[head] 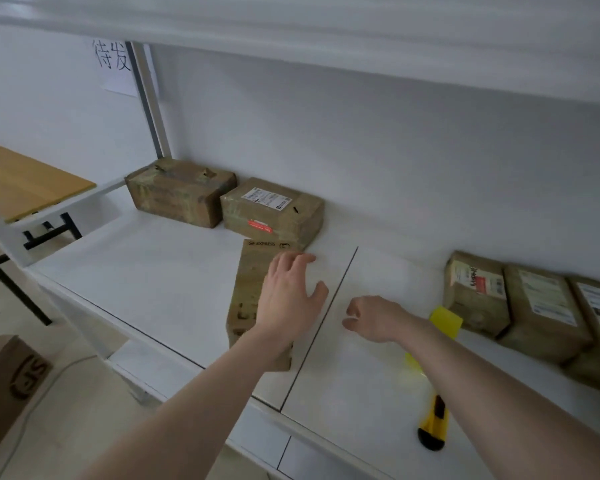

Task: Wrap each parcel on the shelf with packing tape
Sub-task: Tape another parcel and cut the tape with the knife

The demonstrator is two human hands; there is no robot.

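We have the SF Express parcel (253, 299) lying flat near the front of the white shelf (153, 271), its long side running away from us, just left of the seam between the shelf panels. Our left hand (290, 299) hovers over its right half with the fingers spread and relaxed; whether the palm actually touches the cardboard we cannot tell. Our right hand (374, 318) floats above bare shelf to the right of the seam, fingers loosely curled, holding nothing.

The parcel looks like a stiff, shallow carton, probably light, and its glossy faces suggest tape already on it, so it may slide easily under a flat palm. We judge the long edges the best place to take hold, one hand on each side.

There is open shelf to the left and right of it. Behind it, a labelled parcel (274, 209) sits touching or nearly touching its far end, with another parcel (179, 190) further left. A row of parcels (520, 306) stands at the right, and a yellow tape piece (445, 322) and a yellow utility knife (433, 424) lie near the front edge, close under our right forearm.
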